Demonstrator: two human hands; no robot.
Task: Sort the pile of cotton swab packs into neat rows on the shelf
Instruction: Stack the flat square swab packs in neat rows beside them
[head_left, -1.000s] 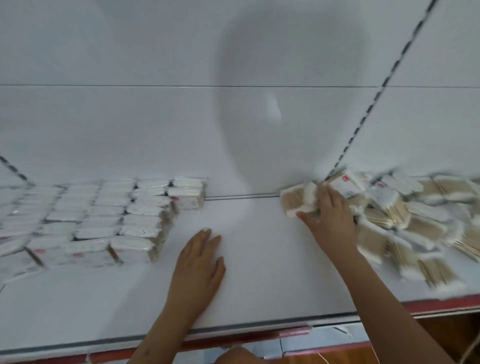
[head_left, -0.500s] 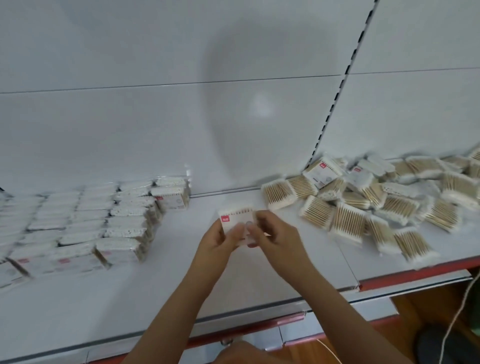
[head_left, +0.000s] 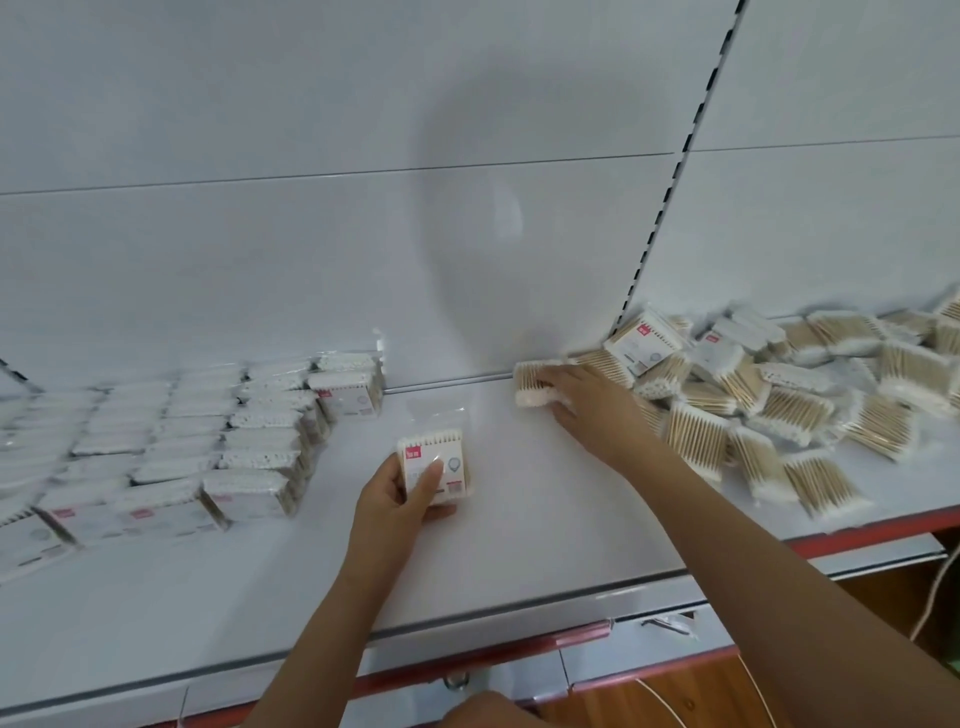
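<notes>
left grip (head_left: 402, 493) curled, right grip (head_left: 592, 402) outstretched
</notes>
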